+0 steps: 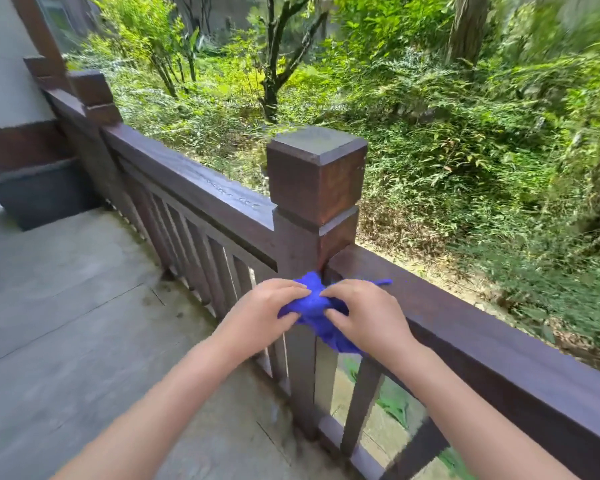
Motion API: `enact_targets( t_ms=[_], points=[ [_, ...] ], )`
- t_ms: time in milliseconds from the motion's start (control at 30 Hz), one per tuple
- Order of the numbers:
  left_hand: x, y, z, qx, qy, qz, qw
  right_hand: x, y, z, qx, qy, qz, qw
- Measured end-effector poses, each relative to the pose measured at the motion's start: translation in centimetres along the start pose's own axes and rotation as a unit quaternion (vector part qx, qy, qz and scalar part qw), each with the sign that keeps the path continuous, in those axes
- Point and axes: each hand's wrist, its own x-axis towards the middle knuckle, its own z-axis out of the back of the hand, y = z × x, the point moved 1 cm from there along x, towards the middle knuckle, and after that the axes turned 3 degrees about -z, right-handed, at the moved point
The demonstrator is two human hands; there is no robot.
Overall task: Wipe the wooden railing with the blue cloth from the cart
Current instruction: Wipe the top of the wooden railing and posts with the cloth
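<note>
From the head view, a bunched-up blue cloth [310, 303] is gripped by both hands right at the base of the square post [314, 188], where the wooden railing [482, 330] top rail meets it. The left hand [260, 311] is seen at roughly 9 o'clock of the cloth, fingers curled over its near edge with the thumb tucked underneath. The right hand [364, 315] is placed at 3 o'clock, fingertips pinched into the middle of the wad. A bit of cloth is left hanging down at 5 o'clock past the rail edge, and a thin corner is poked out toward 2 o'clock onto the rail top. The cloth looks pressed against the post corner, though honestly the hands cover the contact spot, so it can't be confirmed. A second rail section [194, 199] is run off toward 10 o'clock, with vertical balusters [201, 261] beneath. The grey paved floor [66, 306] is spread across the 8 o'clock side, and green shrubs [465, 133] are packed in beyond the railing from 12 to 3 o'clock.
</note>
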Motion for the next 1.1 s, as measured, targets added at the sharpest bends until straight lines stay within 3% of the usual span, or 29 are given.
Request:
enact_targets(
  t_ms=[267, 467, 833, 1100],
  points=[
    [-1.9, 11.6, 12.2, 0.061, 0.06, 0.012, 0.996, 8.3, 12.5, -5.7, 0.101, 0.015, 0.009, 0.995],
    [-0.9, 17.0, 17.4, 0.039, 0.12, 0.041, 0.991, 12.5, 17.3, -7.7, 0.122, 0.03, -0.024, 0.992],
    [7.5, 21.3, 17.1, -0.085, 0.166, 0.024, 0.982, 18.3, 16.0, -6.7, 0.105, -0.032, -0.102, 0.989],
    [16.5, 24.4, 16.9, -0.003, 0.156, -0.114, 0.981, 25.0, 14.0, -6.3, 0.108, -0.124, -0.133, 0.978]
  ],
)
